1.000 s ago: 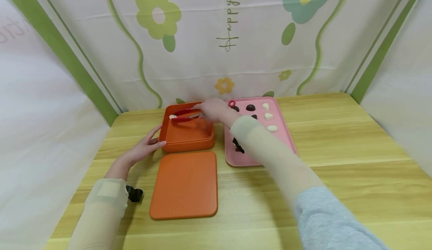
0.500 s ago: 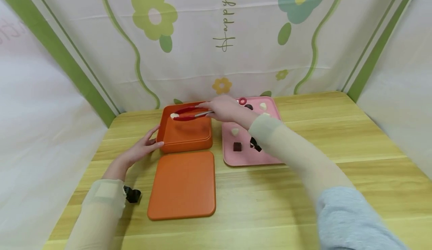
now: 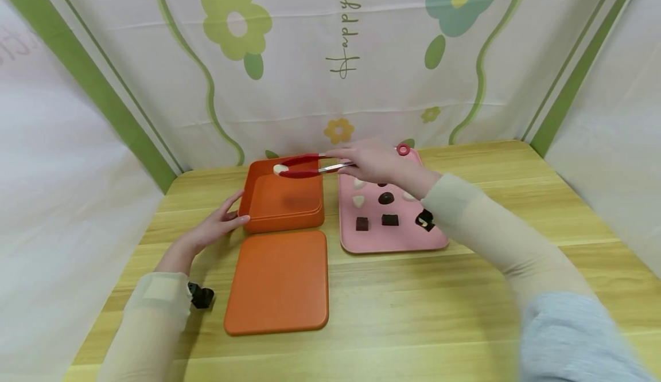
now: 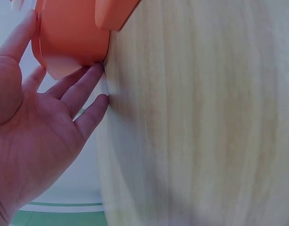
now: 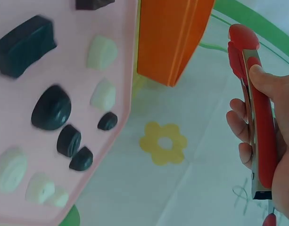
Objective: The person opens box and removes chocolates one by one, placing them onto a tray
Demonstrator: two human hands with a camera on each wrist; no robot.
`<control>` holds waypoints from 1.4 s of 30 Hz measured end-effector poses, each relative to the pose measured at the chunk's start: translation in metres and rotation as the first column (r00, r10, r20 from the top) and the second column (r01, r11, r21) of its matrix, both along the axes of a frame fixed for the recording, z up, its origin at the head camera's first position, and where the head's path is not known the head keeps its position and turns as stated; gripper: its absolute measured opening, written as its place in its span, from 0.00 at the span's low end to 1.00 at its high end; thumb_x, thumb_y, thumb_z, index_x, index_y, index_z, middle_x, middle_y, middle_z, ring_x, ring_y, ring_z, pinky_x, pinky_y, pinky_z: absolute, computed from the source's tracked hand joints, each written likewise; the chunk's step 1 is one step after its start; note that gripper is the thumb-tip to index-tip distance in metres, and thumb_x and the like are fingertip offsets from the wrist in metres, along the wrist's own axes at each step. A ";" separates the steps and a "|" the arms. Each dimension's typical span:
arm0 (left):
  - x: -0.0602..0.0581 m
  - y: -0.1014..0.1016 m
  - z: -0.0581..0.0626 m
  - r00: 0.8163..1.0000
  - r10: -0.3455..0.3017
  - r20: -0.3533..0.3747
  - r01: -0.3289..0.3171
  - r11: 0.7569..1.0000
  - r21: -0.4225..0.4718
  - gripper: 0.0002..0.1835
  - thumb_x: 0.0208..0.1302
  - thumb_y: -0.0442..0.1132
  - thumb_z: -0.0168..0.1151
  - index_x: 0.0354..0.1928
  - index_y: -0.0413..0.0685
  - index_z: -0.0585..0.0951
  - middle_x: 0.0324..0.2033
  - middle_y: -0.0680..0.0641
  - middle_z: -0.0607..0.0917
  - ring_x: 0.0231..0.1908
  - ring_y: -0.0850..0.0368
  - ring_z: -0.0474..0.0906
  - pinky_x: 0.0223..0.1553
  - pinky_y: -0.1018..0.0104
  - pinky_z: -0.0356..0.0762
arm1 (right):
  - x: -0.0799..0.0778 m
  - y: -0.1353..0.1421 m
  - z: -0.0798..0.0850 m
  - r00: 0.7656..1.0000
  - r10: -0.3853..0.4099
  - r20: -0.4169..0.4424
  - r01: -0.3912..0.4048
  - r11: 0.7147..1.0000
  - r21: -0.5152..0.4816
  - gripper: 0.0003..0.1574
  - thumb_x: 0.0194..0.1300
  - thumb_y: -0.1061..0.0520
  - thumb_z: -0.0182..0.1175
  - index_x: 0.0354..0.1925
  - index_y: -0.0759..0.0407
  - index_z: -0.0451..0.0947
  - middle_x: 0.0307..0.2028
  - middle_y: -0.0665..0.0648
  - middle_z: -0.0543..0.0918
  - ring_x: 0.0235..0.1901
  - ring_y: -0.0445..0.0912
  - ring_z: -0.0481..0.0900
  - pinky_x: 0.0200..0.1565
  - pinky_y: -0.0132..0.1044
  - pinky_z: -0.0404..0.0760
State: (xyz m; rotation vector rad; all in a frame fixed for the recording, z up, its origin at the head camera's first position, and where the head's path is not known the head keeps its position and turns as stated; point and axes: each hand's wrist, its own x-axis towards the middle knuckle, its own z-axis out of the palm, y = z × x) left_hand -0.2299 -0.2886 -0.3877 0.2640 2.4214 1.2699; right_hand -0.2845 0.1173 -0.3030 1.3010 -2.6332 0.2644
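Observation:
My right hand grips red-and-metal tongs above an orange box. Pinched at their tips is a small white chocolate-like piece, raised over the box's back part. In the right wrist view, thumb and fingers wrap the tongs, whose tips there show no clear piece. My left hand rests against the box's left front corner, thumb near the rim. Spread, mostly straight fingers touch the box wall in the left wrist view. The visible box floor is bare.
A pink tray right of the box bears several dark and white moulded pieces, including a dark square and a dark dome. My right forearm covers part of it. The orange lid lies flat before the box. A patterned curtain stands behind.
My right hand has moved right and a little up, bringing the tongs and white piece from the box's left side toward its back middle. More of the tray's front shows. My left hand stays put.

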 end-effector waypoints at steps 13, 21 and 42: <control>0.000 0.000 0.001 1.000 -0.014 -0.011 0.014 1.000 0.003 0.44 0.72 0.51 0.56 0.78 0.65 0.38 0.74 0.33 0.43 0.71 0.31 0.43 0.65 0.33 0.43 | 0.046 0.074 0.007 0.987 -0.061 -0.146 0.057 0.998 -0.032 0.33 0.63 0.48 0.67 0.66 0.44 0.73 0.49 0.52 0.83 0.25 0.46 0.75 0.22 0.38 0.67; 0.002 0.001 0.002 1.000 -0.019 -0.008 0.019 1.000 -0.005 0.45 0.72 0.52 0.55 0.78 0.62 0.38 0.74 0.32 0.43 0.71 0.32 0.42 0.65 0.32 0.42 | 0.073 0.116 -0.004 0.982 -0.087 -0.170 0.078 0.995 -0.059 0.33 0.59 0.51 0.70 0.63 0.49 0.76 0.45 0.54 0.84 0.22 0.42 0.73 0.21 0.35 0.65; 0.002 0.001 0.000 1.000 -0.021 -0.006 0.021 1.000 0.016 0.45 0.72 0.50 0.56 0.78 0.63 0.38 0.74 0.32 0.43 0.71 0.32 0.43 0.65 0.33 0.43 | 0.131 0.203 -0.029 0.952 -0.278 -0.130 0.274 0.961 -0.046 0.35 0.52 0.53 0.74 0.60 0.47 0.78 0.47 0.55 0.85 0.27 0.42 0.80 0.22 0.35 0.71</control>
